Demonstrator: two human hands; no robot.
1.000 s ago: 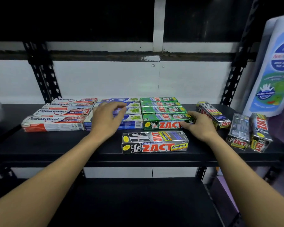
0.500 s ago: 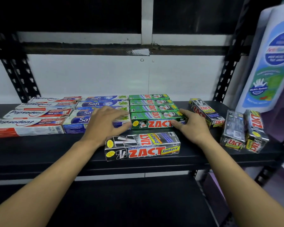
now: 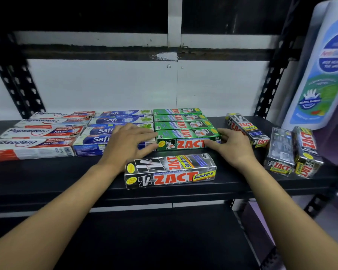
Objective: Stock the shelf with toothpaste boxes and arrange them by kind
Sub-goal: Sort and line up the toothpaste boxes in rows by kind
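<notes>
Shelf (image 3: 47,176); hands (image 3: 129,143) flank green box (image 3: 185,141).

Glossy printed cardboard toothpaste boxes (image 3: 185,138) lie on a matt black metal shelf (image 3: 47,172); silver Smokers box (image 3: 170,170) looks foil-shiny.

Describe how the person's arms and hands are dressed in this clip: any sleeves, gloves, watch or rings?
Both forearms are bare right down to the bottom edge of the head view; no sleeve or cuff shows. The left hand and right hand wear no gloves. No watch, bracelet or band sits at either wrist, and no ring is visible on the fingers that show. No tape, markings or cables appear on either arm.
</notes>
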